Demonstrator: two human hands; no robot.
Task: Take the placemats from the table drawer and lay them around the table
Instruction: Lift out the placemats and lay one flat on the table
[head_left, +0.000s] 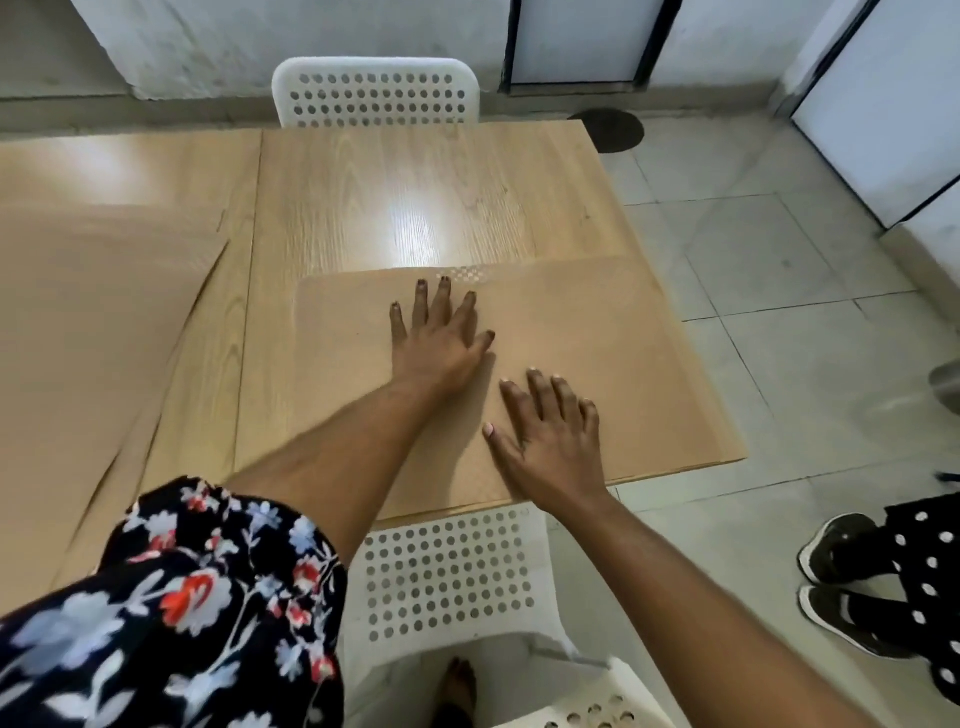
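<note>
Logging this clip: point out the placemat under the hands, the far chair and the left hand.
Placemat (613, 332): head view, bare surface right of the hands.
Far chair (375, 96): head view, perforated white backrest.
Left hand (439, 340): head view, back of the hand, flat on the placemat.

A tan, rectangular placemat (597, 364) lies flat on the light wood-grain table (415, 182), at about four o'clock on its top, its right and near edges jutting past the table's edge. A second, like-coloured placemat (93, 322) lies flat at nine o'clock, blurred, its near corner overhanging the table.
</note>
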